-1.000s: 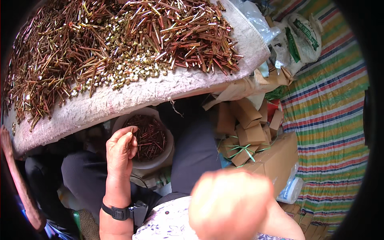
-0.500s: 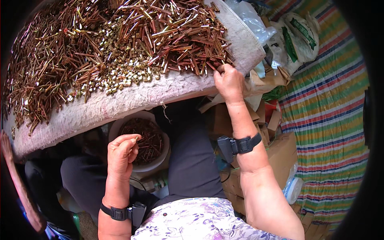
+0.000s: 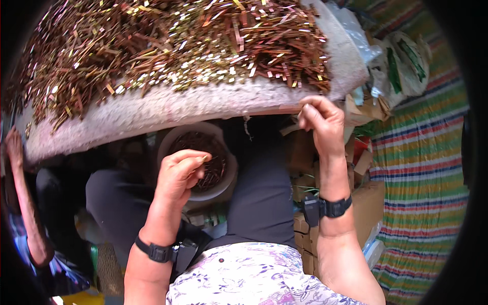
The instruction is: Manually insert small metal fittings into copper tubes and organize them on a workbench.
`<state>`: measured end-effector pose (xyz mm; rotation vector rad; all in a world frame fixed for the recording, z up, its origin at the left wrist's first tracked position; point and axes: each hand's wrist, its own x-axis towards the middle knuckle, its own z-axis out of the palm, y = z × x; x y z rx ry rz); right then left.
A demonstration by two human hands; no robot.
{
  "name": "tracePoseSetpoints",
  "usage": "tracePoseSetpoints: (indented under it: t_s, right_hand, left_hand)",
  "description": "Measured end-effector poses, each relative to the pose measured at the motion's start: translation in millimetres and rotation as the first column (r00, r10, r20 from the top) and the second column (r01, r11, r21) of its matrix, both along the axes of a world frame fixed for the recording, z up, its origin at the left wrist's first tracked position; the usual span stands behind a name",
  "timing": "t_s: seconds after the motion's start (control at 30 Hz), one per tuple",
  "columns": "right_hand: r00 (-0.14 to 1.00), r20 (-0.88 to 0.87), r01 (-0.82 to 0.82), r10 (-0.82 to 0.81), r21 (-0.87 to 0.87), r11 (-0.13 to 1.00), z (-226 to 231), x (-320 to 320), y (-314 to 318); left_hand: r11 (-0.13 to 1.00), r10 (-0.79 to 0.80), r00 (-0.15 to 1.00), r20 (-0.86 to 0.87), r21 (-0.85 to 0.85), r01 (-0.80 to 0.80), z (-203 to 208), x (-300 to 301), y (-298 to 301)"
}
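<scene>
My left hand [image 3: 180, 175] is closed in a pinch above a white bucket, with a small brass-coloured nut [image 3: 205, 158] between thumb and forefinger. My right hand [image 3: 324, 119] hovers by the near edge of the padded work surface, fingers curled to the thumb; what they hold, if anything, cannot be made out. A wide heap of thin reddish-bronze metal rods [image 3: 284, 48] covers the surface, blurred by motion. Among the rods lies a patch of small brass-coloured nuts [image 3: 203, 71]. More rods [image 3: 216, 170] lie inside the white bucket [image 3: 232, 175] between my knees.
A pale fabric cover [image 3: 147, 104] wraps the work surface, with a loose thread at its edge. Another person's arm [image 3: 28, 195] reaches in at the far left. Cardboard boxes [image 3: 368, 203] and a white sack [image 3: 412, 61] stand on the right, beside a striped sheet [image 3: 417, 203].
My right hand has drawn back from the edge of the rod heap toward me. The left hand stays pinched over the bucket. The whole view has shifted and blurred.
</scene>
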<state>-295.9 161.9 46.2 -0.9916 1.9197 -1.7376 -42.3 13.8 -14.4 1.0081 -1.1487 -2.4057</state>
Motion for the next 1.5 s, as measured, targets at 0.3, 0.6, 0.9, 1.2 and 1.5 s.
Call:
tracePoseSetpoints:
  t_s: [0.3,0.6,0.9,1.2,1.5]
  right_hand:
    - [0.844,0.302,-0.479,0.442,0.056,0.876,-21,83,-44]
    - [0.787,0.399,-0.537,0.47,0.069,0.84,-23,117,-64]
    - [0.663,0.618,-0.496,0.423,-0.06,0.866,-48,155,-84]
    - [0.832,-0.032,-0.531,0.554,0.241,0.812,-13,145,-125]
    - [0.49,-0.827,0.014,0.276,0.323,0.946,-15,100,-177]
  left_hand:
    - [0.995,0.011,0.99,-0.142,0.096,0.002,2,7,-3]
    - [0.997,0.072,0.988,-0.138,0.003,-0.072,4,25,-9]
    - [0.89,0.396,0.895,-0.203,-0.154,-0.429,11,35,-17]
    - [0.608,0.184,0.981,-0.064,-0.777,-0.164,7,51,-16]
    - [0.732,0.261,0.965,-0.015,-0.649,-0.208,2,46,-17]
